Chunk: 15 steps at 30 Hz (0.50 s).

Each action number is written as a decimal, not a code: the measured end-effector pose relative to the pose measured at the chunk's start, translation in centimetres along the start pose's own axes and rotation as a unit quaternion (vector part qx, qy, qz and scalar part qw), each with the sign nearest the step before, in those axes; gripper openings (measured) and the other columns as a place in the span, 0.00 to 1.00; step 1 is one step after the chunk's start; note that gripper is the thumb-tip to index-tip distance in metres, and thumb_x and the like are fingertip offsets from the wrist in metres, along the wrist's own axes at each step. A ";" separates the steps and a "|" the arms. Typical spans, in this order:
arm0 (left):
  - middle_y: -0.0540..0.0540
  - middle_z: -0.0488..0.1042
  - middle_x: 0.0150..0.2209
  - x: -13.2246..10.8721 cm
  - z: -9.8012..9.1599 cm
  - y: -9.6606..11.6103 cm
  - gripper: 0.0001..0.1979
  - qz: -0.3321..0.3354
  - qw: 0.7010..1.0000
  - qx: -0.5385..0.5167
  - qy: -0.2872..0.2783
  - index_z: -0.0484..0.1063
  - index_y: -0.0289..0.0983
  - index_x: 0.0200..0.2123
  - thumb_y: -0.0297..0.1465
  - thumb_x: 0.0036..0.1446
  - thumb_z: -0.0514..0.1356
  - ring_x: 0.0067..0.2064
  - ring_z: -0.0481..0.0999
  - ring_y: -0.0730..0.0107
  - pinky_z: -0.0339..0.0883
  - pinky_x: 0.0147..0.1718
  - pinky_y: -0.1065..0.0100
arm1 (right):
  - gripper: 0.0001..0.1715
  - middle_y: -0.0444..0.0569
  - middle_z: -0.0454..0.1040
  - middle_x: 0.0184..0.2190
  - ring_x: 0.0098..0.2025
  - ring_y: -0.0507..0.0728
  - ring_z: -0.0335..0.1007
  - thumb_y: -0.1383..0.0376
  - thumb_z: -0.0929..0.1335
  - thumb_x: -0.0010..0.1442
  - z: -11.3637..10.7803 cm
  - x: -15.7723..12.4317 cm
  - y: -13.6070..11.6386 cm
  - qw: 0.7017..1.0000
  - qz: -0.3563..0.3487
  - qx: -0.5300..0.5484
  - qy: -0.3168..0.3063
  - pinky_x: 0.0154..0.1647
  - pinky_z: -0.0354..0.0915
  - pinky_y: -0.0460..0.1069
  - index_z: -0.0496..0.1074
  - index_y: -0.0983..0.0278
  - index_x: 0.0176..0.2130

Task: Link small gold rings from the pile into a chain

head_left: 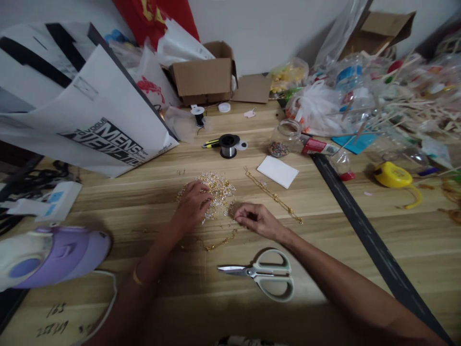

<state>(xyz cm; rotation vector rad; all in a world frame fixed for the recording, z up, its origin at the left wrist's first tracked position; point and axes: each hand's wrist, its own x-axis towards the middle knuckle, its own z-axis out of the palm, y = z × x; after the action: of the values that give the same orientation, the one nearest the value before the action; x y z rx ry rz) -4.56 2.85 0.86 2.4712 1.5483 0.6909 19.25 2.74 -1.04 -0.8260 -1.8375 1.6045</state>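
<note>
A loose pile of small gold and clear beads and charms (pixel 218 187) lies on the wooden table. My left hand (pixel 194 202) rests at the pile's left side, its fingers bent but apart among the pieces. Just right of the pile, my right hand (pixel 257 218) is closed, thumb and forefinger pinched together. Whatever they pinch is too small to make out. Nearer to me lies a short gold chain (pixel 219 244), and a longer gold bead chain (pixel 270 193) stretches beyond my right hand. Grey-handled scissors (pixel 259 272) lie below, blades pointing left.
A wire spool (pixel 228 146) and a folded white paper (pixel 277 171) lie behind the pile. Farther right are a bead jar (pixel 283 139), a yellow tape measure (pixel 392 174) and plastic clutter. Left stand a large paper bag (pixel 90 110) and a purple-and-white appliance (pixel 72 254).
</note>
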 end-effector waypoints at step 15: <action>0.45 0.69 0.36 1.4 1.0 0.8 0.07 0.039 0.999 0.007 -0.013 0.74 0.38 0.31 0.24 0.54 0.56 0.48 0.63 0.60 0.59 0.51 0.56 | 0.11 0.43 0.62 0.24 0.25 0.48 0.54 0.62 0.66 0.57 0.1 0.0 -0.1 0.999 0.000 0.045 -0.012 0.26 0.52 0.44 0.68 0.68 0.31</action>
<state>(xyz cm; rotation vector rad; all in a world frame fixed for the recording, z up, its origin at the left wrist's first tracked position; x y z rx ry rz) -2.93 3.78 0.67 2.5525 1.4584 0.6598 19.17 2.70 -0.93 -0.7693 -1.7671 1.6914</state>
